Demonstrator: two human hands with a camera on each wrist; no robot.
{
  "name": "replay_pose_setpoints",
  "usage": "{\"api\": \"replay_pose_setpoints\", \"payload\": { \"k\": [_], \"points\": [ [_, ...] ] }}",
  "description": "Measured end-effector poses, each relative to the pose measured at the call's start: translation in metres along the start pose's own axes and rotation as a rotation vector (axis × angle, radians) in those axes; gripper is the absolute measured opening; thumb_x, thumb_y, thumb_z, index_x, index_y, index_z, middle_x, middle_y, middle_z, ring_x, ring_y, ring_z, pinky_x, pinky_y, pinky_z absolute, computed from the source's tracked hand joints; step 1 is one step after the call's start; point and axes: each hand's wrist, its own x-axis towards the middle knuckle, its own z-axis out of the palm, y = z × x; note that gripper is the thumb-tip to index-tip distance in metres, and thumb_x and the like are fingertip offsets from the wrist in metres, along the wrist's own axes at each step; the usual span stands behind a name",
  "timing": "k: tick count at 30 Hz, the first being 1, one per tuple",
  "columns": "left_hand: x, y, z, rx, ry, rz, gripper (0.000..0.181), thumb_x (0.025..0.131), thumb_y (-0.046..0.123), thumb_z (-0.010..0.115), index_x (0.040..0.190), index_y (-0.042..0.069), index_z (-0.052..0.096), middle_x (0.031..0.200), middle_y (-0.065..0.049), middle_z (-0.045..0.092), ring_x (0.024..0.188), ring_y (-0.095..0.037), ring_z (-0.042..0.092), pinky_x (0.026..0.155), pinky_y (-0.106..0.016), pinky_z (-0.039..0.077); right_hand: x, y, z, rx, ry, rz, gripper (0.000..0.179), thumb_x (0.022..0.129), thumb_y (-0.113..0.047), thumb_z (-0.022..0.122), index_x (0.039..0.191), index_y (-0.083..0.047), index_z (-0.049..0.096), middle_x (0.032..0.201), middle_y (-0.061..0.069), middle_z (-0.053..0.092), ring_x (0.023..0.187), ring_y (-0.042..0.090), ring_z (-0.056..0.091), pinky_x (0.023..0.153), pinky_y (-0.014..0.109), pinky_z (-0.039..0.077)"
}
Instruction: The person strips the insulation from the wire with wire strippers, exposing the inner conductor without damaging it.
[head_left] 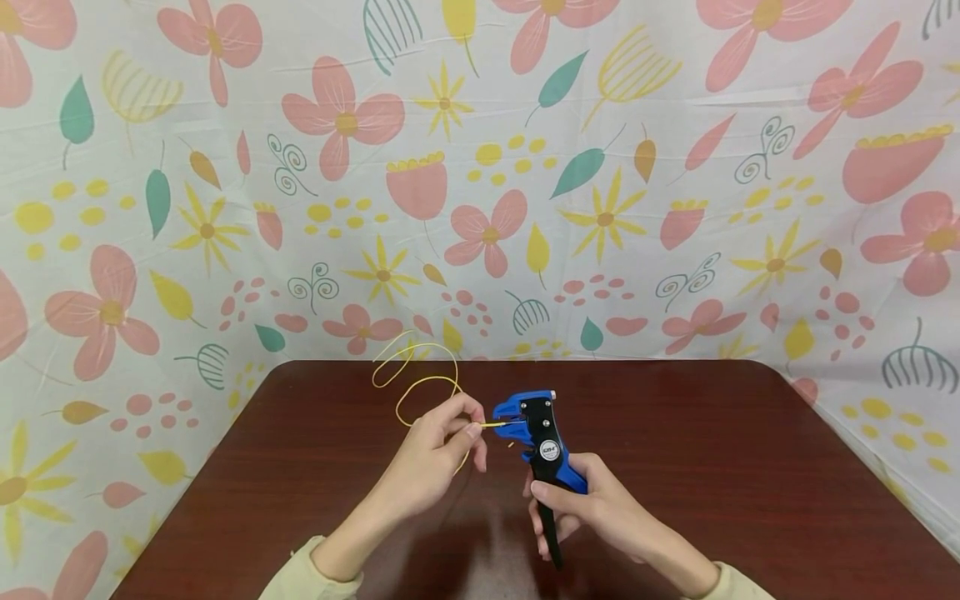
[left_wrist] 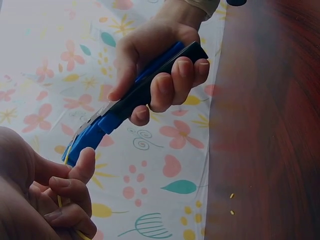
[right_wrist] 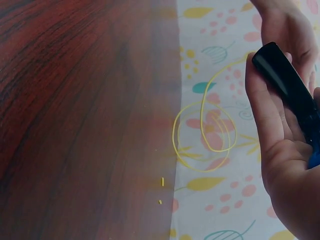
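A yellow wire [head_left: 491,425] is pinched between the thumb and fingertips of my left hand [head_left: 442,437]. Its short front end lies at the jaws of a blue and black wire stripper [head_left: 546,450], while the long rest curls in loose loops behind the hand. My right hand [head_left: 603,504] grips the stripper by its handles, its head tilted up and toward the left hand. In the left wrist view, fingers [left_wrist: 163,90] of the right hand wrap round the black handle [left_wrist: 150,82]. The right wrist view shows the wire's loops [right_wrist: 202,115] hanging free.
Two small yellow cut pieces [left_wrist: 232,196] lie on the dark brown wooden table [head_left: 712,467]. Behind the table's far edge hangs a white cloth [head_left: 487,108] printed with flowers and leaves.
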Motion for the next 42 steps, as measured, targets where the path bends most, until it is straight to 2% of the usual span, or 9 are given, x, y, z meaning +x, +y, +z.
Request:
{"api": "replay_pose_setpoints", "payload": {
  "k": [11,23,42],
  "points": [
    [0.0005,0.0012,0.0013,0.015,0.0,-0.002,0.009,0.11,0.009,0.052,0.103,0.012,0.058,0.069,0.003,0.067,0.055,-0.015,0.043,0.056,-0.027,0.036,0.0005,0.0016,-0.0009,0.023,-0.024,-0.012,0.024,0.112,-0.006,0.046,0.119,0.014,0.057,0.09,0.019,0.067,0.073,0.024,0.073,0.069,0.051,0.063],
    [0.0005,0.0035,0.0022,0.004,-0.007,-0.004,0.009,0.11,0.009,0.052,0.103,0.012,0.057,0.07,0.001,0.067,0.052,-0.014,0.038,0.052,-0.026,0.032,0.0003,0.0021,-0.0001,0.039,-0.024,0.0,0.022,0.112,-0.007,0.045,0.117,0.007,0.06,0.089,0.018,0.067,0.071,0.024,0.074,0.069,0.047,0.063],
    [0.0013,0.0045,0.0033,0.009,-0.006,-0.002,0.009,0.109,0.008,0.053,0.103,0.011,0.058,0.068,0.002,0.067,0.057,-0.014,0.043,0.059,-0.027,0.036,0.0004,0.0044,-0.0014,0.023,-0.049,-0.025,0.021,0.113,-0.008,0.043,0.116,0.005,0.06,0.089,0.016,0.068,0.071,0.022,0.073,0.068,0.046,0.063]
  ]
}}
